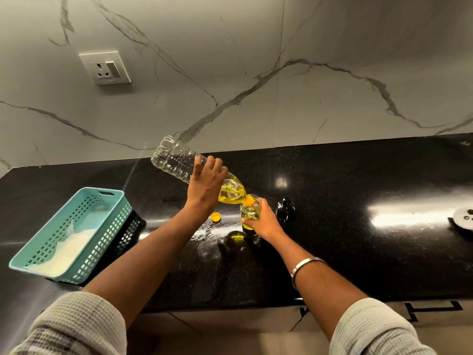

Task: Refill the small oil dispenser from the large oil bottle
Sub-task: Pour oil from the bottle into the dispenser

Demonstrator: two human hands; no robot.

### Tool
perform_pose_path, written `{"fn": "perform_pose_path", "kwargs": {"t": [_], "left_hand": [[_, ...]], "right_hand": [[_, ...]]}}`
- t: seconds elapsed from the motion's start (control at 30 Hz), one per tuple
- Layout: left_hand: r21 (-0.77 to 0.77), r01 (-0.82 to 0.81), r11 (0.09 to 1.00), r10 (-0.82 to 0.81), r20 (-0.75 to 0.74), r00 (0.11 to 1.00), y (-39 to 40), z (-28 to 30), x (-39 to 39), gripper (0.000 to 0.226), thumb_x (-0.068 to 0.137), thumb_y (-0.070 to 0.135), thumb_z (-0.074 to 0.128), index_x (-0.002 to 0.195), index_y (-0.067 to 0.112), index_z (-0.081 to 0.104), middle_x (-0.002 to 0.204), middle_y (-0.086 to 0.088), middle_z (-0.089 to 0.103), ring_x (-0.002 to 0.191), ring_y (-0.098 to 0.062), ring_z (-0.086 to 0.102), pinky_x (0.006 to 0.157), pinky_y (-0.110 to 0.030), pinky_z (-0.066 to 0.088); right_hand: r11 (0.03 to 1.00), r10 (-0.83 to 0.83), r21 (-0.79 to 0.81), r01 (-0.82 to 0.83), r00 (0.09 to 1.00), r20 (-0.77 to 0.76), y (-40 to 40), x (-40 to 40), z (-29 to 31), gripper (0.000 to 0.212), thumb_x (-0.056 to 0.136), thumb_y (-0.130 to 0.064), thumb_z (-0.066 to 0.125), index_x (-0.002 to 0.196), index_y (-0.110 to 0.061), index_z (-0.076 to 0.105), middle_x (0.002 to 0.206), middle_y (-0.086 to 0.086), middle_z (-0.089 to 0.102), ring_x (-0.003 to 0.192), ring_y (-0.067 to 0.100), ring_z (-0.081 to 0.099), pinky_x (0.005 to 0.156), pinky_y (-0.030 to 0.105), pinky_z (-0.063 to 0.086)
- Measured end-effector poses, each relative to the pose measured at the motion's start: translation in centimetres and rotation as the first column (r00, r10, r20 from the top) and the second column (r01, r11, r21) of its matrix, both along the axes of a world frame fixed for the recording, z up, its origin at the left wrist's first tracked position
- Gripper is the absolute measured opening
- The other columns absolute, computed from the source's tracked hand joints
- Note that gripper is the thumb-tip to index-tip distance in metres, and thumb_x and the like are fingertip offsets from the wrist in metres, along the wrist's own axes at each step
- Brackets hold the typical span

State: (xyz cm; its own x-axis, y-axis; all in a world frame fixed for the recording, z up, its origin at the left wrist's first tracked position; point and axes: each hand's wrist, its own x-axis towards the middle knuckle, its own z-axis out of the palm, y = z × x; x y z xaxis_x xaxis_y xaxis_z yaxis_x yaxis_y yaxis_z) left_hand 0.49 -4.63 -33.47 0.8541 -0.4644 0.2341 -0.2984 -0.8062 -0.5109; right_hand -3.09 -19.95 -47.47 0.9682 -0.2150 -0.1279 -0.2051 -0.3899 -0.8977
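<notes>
Black glossy countertop (345, 180) is running under a marble-veined wall with a socket (105, 67). Landmark: small oil dispenser (250, 213), standing on the counter, holding some yellow oil. Right hand (263, 220) is gripping it. Left hand (206, 184) is gripping the large oil bottle (194, 172), tilted, neck at the dispenser's mouth, oil pooling near the neck. Yellow cap (216, 217) is lying just left; dark lid (285, 208) just right; teal basket (74, 234) far left.
</notes>
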Motion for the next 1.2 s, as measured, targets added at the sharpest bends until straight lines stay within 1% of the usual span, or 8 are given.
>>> {"fn": "perform_pose_path", "kwargs": {"t": [0.13,0.33,0.5,0.7,0.9,0.97,1.1,1.2], "left_hand": [[0.006,-0.004,1.000,0.004,0.004,1.000,0.02,0.01,-0.04,0.054,0.072,0.008,0.068,0.119,0.029,0.051,0.123,0.004,0.047,0.128,-0.020,0.041,0.100,-0.041,0.003],[0.017,-0.007,1.000,0.007,0.016,1.000,0.05,-0.13,-0.01,0.053,0.072,0.009,0.069,0.119,0.030,0.052,0.121,0.004,0.048,0.126,-0.020,0.042,0.100,-0.041,0.004],[0.014,-0.008,1.000,0.008,0.006,1.000,0.08,-0.16,0.05,0.054,0.073,0.008,0.067,0.119,0.029,0.050,0.123,0.003,0.046,0.128,-0.021,0.040,0.100,-0.042,0.003],[0.016,-0.012,1.000,0.012,0.006,1.000,0.10,-0.26,0.08,0.055,0.072,0.011,0.070,0.120,0.030,0.050,0.123,0.004,0.046,0.128,-0.020,0.040,0.100,-0.042,0.003],[0.010,-0.006,1.000,0.005,0.003,1.000,0.06,-0.28,0.13,0.055,0.073,0.010,0.068,0.120,0.029,0.050,0.123,0.003,0.045,0.128,-0.021,0.040,0.101,-0.042,0.003],[0.010,-0.005,1.000,0.005,0.007,1.000,0.11,-0.32,0.09,0.054,0.072,0.009,0.068,0.119,0.029,0.051,0.121,0.003,0.046,0.126,-0.021,0.041,0.101,-0.041,0.004],[-0.004,0.002,1.000,-0.002,0.006,1.000,0.10,-0.30,0.17,0.054,0.071,0.008,0.068,0.117,0.029,0.053,0.119,0.004,0.048,0.124,-0.020,0.043,0.101,-0.040,0.005],[-0.004,-0.002,1.000,0.002,0.006,1.000,0.09,-0.29,0.19,0.054,0.071,0.008,0.068,0.118,0.029,0.052,0.119,0.004,0.047,0.125,-0.020,0.043,0.101,-0.041,0.004]], "right_hand": [[1.000,0.001,-0.001,-0.001,1.000,0.003,-0.01,-0.08,0.09,0.065,0.075,-0.016,0.081,0.127,-0.018,0.043,0.127,0.003,0.051,0.116,0.019,0.052,0.101,0.034,0.043],[1.000,-0.003,-0.010,0.002,1.000,-0.009,0.06,0.03,0.08,0.065,0.074,-0.017,0.081,0.127,-0.019,0.043,0.128,0.003,0.051,0.117,0.020,0.052,0.103,0.039,0.043],[1.000,-0.009,-0.014,0.009,1.000,-0.003,0.10,0.09,0.02,0.064,0.073,-0.016,0.082,0.125,-0.020,0.044,0.126,0.003,0.053,0.115,0.019,0.053,0.102,0.037,0.044],[1.000,-0.010,-0.012,0.010,1.000,-0.007,0.10,0.14,-0.04,0.065,0.073,-0.017,0.081,0.126,-0.020,0.044,0.127,0.003,0.052,0.116,0.020,0.053,0.103,0.039,0.044],[1.000,-0.006,-0.015,0.005,1.000,-0.010,0.10,0.17,-0.04,0.066,0.074,-0.018,0.081,0.127,-0.022,0.043,0.127,0.002,0.052,0.118,0.020,0.053,0.104,0.043,0.043],[1.000,-0.009,-0.012,0.009,1.000,0.001,0.12,0.14,-0.06,0.066,0.073,-0.018,0.082,0.127,-0.021,0.043,0.127,0.003,0.053,0.117,0.021,0.054,0.103,0.042,0.044],[1.000,-0.012,0.001,0.012,1.000,0.020,0.07,-0.05,0.11,0.063,0.073,-0.014,0.081,0.124,-0.018,0.045,0.125,0.004,0.054,0.114,0.019,0.054,0.100,0.033,0.044],[1.000,-0.002,0.007,0.002,1.000,0.018,0.05,-0.15,0.30,0.062,0.074,-0.014,0.080,0.125,-0.017,0.044,0.125,0.003,0.053,0.114,0.018,0.053,0.100,0.032,0.043]]}}
